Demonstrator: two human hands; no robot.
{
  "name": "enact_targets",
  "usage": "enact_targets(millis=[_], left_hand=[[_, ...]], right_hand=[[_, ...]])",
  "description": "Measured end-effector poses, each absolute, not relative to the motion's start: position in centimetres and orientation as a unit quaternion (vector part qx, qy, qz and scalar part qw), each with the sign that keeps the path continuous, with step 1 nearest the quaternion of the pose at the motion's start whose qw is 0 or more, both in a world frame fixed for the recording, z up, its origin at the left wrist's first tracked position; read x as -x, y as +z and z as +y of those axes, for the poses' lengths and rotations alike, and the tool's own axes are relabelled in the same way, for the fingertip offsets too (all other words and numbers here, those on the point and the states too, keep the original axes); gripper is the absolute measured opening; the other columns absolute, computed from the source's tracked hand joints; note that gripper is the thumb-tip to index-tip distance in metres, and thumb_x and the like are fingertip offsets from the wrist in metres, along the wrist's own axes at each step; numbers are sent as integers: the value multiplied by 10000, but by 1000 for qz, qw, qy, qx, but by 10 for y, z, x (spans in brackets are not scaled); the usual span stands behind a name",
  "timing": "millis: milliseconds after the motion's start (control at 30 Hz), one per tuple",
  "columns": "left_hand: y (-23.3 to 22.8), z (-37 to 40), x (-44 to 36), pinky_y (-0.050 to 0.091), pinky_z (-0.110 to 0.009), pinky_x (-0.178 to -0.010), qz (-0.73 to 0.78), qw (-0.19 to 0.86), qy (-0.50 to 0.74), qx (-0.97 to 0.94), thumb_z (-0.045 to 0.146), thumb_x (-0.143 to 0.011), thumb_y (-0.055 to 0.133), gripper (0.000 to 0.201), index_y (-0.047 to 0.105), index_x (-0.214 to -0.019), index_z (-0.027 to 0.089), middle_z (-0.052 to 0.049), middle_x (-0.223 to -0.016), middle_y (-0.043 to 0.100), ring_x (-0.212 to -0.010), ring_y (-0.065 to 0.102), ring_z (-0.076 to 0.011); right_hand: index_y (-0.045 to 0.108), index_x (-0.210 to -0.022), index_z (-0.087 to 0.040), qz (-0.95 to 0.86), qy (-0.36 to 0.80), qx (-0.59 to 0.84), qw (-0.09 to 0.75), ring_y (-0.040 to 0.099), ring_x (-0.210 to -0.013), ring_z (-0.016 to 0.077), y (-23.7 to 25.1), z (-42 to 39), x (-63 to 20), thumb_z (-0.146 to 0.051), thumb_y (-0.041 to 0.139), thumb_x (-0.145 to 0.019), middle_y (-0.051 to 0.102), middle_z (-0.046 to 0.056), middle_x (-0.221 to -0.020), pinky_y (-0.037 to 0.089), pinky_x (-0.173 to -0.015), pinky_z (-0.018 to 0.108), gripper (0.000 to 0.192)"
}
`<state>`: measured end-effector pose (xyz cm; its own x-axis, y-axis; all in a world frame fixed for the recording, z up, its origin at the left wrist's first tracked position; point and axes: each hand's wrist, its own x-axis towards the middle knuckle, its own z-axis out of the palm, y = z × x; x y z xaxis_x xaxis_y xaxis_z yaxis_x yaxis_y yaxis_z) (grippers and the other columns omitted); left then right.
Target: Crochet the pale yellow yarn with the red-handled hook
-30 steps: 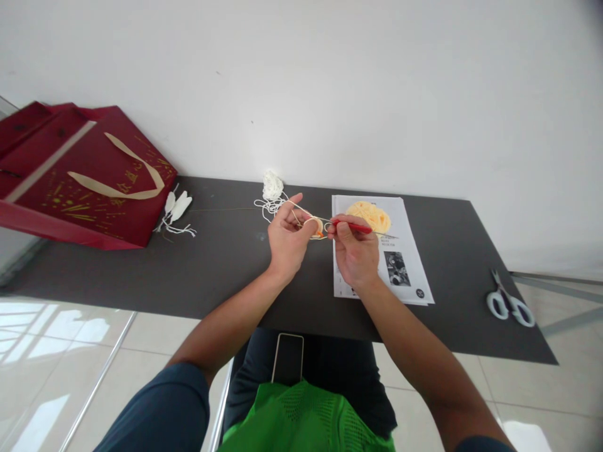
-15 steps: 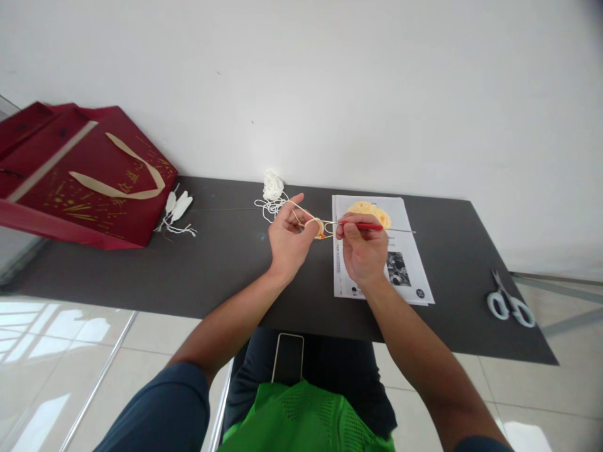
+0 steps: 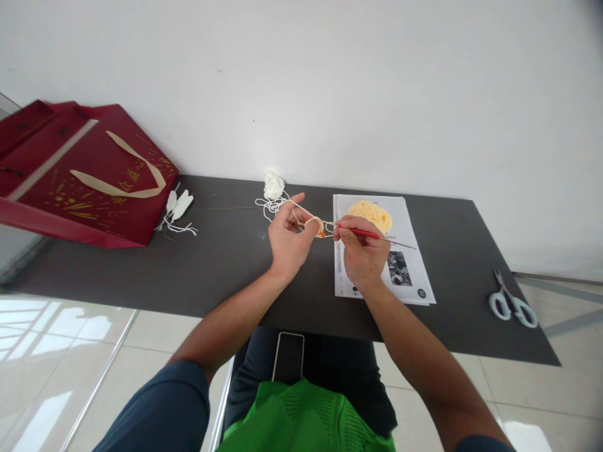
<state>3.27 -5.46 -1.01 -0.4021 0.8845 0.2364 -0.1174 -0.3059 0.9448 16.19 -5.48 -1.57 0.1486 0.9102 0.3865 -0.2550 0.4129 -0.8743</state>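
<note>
Since half a second ago the right hand [image 3: 362, 257] has shifted a little toward the left hand [image 3: 288, 238], and the crochet hook [image 3: 372, 235] now slopes down to the right instead of lying nearly level. Both hands hover just above the dark table [image 3: 226, 263], close together, with the small cream crochet piece [image 3: 315, 225] between them.

That piece is pinched between the left thumb and fingers, the hand curled shut on it; a spot of orange shows at its lower edge. Cream yarn [image 3: 301, 211] runs taut over the raised left index finger and back to the loose yarn pile [image 3: 273, 187] lying near the wall. In the right hand, closed in a pencil grip, sits the red-handled hook, its tip meeting the crochet piece just beside the left thumb and its thin metal tail sticking out past the knuckles over the printed sheet [image 3: 405, 263].

On the sheet, lying flat under and beside the right hand, are a picture of a yellow round crocheted shape, a small dark photo and lines of print too small to read. Gold characters and sparkle lines mark the red gift bag [image 3: 89, 182] at far left; they cannot be read. White tassels [image 3: 178, 208] lie beside the bag, scissors [image 3: 511, 302] rest at the table's right end, and a phone [image 3: 288, 358] lies on the person's lap.
</note>
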Motion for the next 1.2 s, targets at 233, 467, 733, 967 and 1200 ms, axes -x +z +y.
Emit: enact_targets(millis=[233, 467, 733, 967, 1200], left_hand=[[-10, -54, -33, 542, -252, -672, 483, 338, 699, -406, 151, -739, 752, 491, 653, -1215, 219, 51, -733, 681, -642, 660, -108], [-9, -54, -32, 547, -258, -673, 485, 344, 703, -389, 158, -742, 755, 460, 660, -1188, 210, 39, -742, 720, -650, 687, -121], [-9, -48, -33, 544, -275, -722, 440, 436, 716, -322, 156, -688, 799, 484, 662, -1151, 183, 39, -719, 736, -634, 682, -115], [-6, -47, -29, 519, -287, -784, 360, 562, 694, -269, 151, -665, 850, 504, 686, -1141, 181, 44, -727, 735, -666, 684, -101], [-7, -44, -23, 506, -308, -825, 342, 600, 670, -272, 159, -651, 865, 579, 675, -1197, 184, 70, -678, 679, -670, 671, -102]], right_hand=[[818, -898, -345, -554, 373, 348, 658, 717, -811, 194, -15, -63, -163, -268, 793, -839, 780, 18, -966, 619, -717, 387, 101], [812, -1015, -401, -644, 277, 327, 633, 754, -936, 213, -23, -65, -165, -194, 768, -852, 817, 10, -1031, 634, -903, 433, 266], [803, -1030, -426, -675, 271, 332, 600, 763, -978, 236, -34, -59, -166, -221, 788, -830, 822, 11, -1077, 641, -917, 475, 287], [814, -995, -412, -631, 279, 337, 640, 761, -929, 206, -33, -56, -163, -204, 798, -822, 824, 1, -1046, 646, -902, 437, 271], [827, -925, -344, -528, 422, 328, 661, 751, -871, 171, -30, -53, -159, -201, 814, -807, 812, -8, -1041, 646, -764, 347, 186]])
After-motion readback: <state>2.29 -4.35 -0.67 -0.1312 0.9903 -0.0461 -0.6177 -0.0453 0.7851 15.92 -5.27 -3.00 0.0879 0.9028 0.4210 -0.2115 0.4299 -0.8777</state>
